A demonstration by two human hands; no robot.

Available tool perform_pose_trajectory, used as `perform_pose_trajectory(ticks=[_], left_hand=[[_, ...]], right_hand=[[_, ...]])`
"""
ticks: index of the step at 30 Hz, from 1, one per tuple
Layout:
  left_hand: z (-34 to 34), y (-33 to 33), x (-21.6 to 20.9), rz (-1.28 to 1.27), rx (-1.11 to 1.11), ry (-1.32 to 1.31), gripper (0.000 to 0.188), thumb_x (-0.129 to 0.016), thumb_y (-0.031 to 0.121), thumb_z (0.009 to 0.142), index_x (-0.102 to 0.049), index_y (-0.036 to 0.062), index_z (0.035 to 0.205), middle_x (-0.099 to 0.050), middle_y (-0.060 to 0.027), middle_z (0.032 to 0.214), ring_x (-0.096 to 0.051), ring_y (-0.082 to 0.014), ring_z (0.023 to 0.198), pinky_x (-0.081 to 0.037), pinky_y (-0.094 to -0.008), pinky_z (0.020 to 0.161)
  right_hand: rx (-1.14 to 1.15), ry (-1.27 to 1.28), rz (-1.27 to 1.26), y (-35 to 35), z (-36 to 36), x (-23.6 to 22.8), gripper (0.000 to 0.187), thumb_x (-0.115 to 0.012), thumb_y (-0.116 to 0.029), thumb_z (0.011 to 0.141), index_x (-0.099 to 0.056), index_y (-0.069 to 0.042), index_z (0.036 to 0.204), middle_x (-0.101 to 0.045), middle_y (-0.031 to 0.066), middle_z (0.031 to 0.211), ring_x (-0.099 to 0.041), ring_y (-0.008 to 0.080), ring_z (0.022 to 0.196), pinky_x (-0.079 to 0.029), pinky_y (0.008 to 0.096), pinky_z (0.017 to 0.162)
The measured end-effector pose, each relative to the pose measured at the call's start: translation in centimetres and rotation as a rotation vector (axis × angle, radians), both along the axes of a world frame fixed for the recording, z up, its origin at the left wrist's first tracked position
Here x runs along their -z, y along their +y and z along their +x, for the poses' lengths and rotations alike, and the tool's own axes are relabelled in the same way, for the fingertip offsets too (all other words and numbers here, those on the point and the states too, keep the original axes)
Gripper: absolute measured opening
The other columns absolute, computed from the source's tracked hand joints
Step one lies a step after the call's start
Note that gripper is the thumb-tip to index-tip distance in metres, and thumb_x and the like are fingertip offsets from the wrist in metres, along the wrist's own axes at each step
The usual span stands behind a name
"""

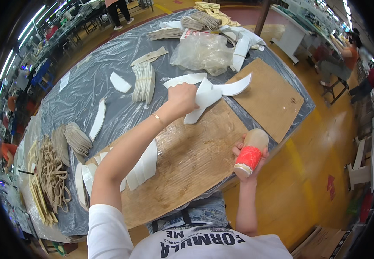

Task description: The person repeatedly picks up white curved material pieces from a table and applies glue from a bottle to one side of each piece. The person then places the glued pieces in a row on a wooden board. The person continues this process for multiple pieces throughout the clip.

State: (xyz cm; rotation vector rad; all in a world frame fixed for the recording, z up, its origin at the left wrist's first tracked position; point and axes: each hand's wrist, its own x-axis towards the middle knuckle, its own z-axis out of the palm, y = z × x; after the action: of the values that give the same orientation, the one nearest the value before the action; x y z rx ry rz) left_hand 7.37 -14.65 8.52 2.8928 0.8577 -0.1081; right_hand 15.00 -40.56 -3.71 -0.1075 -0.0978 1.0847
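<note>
My left hand [182,100] reaches over the far edge of a brown board, its fingers closed at a small pile of flat white cut pieces [207,96]. It appears to pinch one of them, though the fingertips are partly hidden. One curved white piece [235,88] sticks out to the right of the pile. In my right hand [262,160], closed round it, is a beige bottle [256,139] with a red band, tilted above the board's right edge. More white pieces [141,167] lie overlapped in a row on the board's left part, partly behind my left forearm.
The brown board [187,159] lies on a table covered in dark plastic sheet [87,82]. A second board [273,99] lies to the right. Bundled beige strips [143,82], a clear plastic bag [204,52] and a heap of beige cords [51,172] are around. People sit at benches farther off.
</note>
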Motion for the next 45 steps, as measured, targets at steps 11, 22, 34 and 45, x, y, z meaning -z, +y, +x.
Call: perform_pose_trajectory(ticks=[11,22,34,45], left_hand=[[-11.1,-10.3,-1.5,-0.855,-0.147,-0.488,0.022,-0.074,0.017,0.084,-0.071,-0.0031,0.091,-0.067,-0.0094,0.070,-0.056,-0.0086,0.057,-0.045,-0.0296,0.053],[-15.8,-20.0,6.8,0.053,-0.208,-0.562,0.036,-0.075,0.017,0.078,-0.066,0.0125,0.113,-0.051,-0.0124,0.129,-0.045,-0.0299,0.123,-0.027,-0.0463,0.103],[-19.3,-21.6,7.2,-0.117,-0.126,-0.319,0.041,-0.065,0.031,0.087,-0.063,0.0135,0.124,-0.035,-0.0193,0.149,-0.030,-0.0365,0.138,-0.015,-0.0550,0.112],[-22.4,-19.8,6.6,-0.201,-0.140,-0.366,0.040,-0.067,0.023,0.085,-0.063,0.0155,0.124,-0.028,-0.0213,0.152,-0.022,-0.0407,0.142,-0.008,-0.0605,0.113]], right_hand=[[-0.005,0.062,0.254,-1.1,0.2,0.6,0.082,-0.075,-0.045,0.076,-0.038,0.000,0.133,-0.049,0.0165,0.104,-0.045,0.0192,0.080,-0.053,0.0322,0.066],[0.810,-1.156,-0.850,-3.6,-0.4,-3.5,0.066,-0.079,-0.016,0.073,-0.045,0.000,0.127,-0.059,0.0118,0.109,-0.062,0.0199,0.096,-0.055,0.0322,0.079],[0.791,-1.619,-0.792,-0.8,-4.3,-3.4,0.087,-0.090,-0.016,0.064,-0.037,0.002,0.130,-0.056,0.0173,0.111,-0.063,0.0260,0.094,-0.055,0.0363,0.079],[0.643,-2.054,-0.538,-3.8,-11.1,-1.3,0.105,-0.091,-0.029,0.060,-0.027,-0.001,0.139,-0.038,0.0125,0.129,-0.050,0.0240,0.112,-0.047,0.0366,0.090]])
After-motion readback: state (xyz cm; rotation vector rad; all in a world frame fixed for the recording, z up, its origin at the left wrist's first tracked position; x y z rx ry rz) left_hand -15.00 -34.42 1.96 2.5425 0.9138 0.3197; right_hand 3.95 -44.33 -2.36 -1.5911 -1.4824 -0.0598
